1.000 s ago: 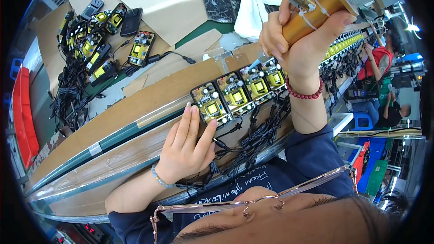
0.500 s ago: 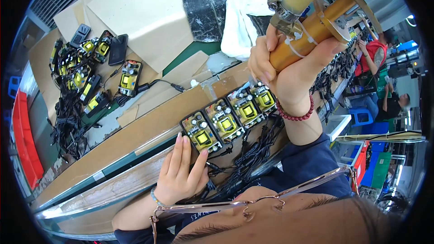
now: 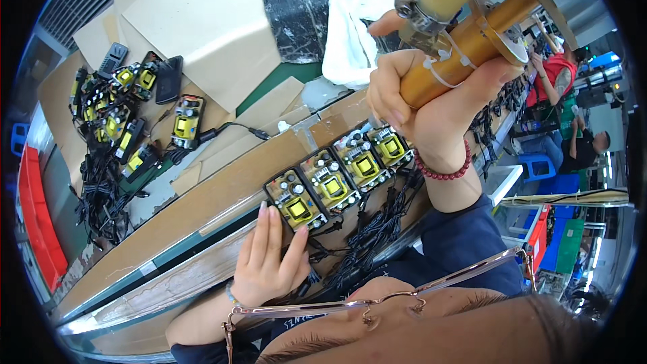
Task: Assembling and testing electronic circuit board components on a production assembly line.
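Several power adapter circuit boards in open black cases stand side by side in a slanting row, with yellow transformers showing; the leftmost board (image 3: 295,199) is at the row's near left end. My left hand (image 3: 268,256) lies against that end, fingers stretched out and fingertips touching its case, gripping nothing. My right hand (image 3: 431,118) is closed around an orange cylindrical dispensing gun (image 3: 438,67) with a metal clamp and a pale tube. One finger sticks out beyond the gun. The gun's lower tip is over the far side of the row, near the rightmost board (image 3: 391,149).
Black cables (image 3: 377,236) lie bundled below the row. A heap of similar boards and cables (image 3: 111,114) sits at the left on brown cardboard, beside a single board (image 3: 187,121). A red tray (image 3: 40,216) stands far left, white cloth (image 3: 347,34) behind. Other people work at the right.
One finger of my right hand has lifted off the gun and now points outward. The row of boards and the bench appear slightly further left; my left hand stays at the row's end.
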Motion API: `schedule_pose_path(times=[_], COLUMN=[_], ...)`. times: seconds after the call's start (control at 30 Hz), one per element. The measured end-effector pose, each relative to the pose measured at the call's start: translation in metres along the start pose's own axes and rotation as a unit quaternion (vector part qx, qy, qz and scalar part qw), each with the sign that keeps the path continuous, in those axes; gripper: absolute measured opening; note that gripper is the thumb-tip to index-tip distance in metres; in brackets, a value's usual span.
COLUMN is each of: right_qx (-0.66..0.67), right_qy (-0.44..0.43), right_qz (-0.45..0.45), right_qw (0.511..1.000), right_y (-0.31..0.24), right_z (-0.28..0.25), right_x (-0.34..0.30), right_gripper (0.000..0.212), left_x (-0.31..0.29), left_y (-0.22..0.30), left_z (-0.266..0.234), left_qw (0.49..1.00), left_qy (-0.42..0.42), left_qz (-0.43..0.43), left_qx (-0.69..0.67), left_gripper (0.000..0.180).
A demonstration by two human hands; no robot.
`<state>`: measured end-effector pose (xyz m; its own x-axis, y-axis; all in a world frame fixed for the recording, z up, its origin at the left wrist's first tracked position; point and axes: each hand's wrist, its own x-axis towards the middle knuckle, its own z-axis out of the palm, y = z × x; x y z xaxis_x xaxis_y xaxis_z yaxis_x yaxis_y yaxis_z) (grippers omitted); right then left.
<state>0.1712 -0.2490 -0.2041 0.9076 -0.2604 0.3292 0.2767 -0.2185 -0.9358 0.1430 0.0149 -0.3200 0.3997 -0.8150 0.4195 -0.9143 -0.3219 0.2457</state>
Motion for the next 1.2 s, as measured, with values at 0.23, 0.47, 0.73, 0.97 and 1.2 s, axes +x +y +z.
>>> schedule_pose_path(times=[0.23, 0.47, 0.73, 0.97, 1.2], right_qx=[0.191, 0.255, 0.206, 0.222, 0.215], right_qy=[-0.141, -0.197, -0.136, -0.142, -0.131], right_qz=[-0.107, -0.089, -0.06, -0.053, -0.034], right_qw=[0.966, 0.943, 0.967, 0.963, 0.967], right_y=[-0.02, -0.015, 0.009, 0.012, 0.006], right_z=[0.023, 0.047, 0.056, 0.051, 0.054], right_x=[0.003, -0.006, -0.008, -0.003, -0.005], right_gripper=[0.121, 0.105, 0.098, 0.088, 0.084], left_x=[0.0, -0.009, -0.003, -0.004, -0.004], left_y=[0.003, -0.003, -0.004, -0.004, -0.003], left_z=[0.008, 0.005, 0.01, 0.015, 0.013], left_qw=[0.999, 0.999, 0.997, 0.996, 0.996], left_qy=[0.036, 0.038, 0.06, 0.07, 0.065], left_qz=[0.0, 0.02, 0.012, 0.017, 0.02], left_qx=[0.014, 0.032, 0.05, 0.057, 0.055], left_gripper=[0.049, 0.047, 0.039, 0.041, 0.041])
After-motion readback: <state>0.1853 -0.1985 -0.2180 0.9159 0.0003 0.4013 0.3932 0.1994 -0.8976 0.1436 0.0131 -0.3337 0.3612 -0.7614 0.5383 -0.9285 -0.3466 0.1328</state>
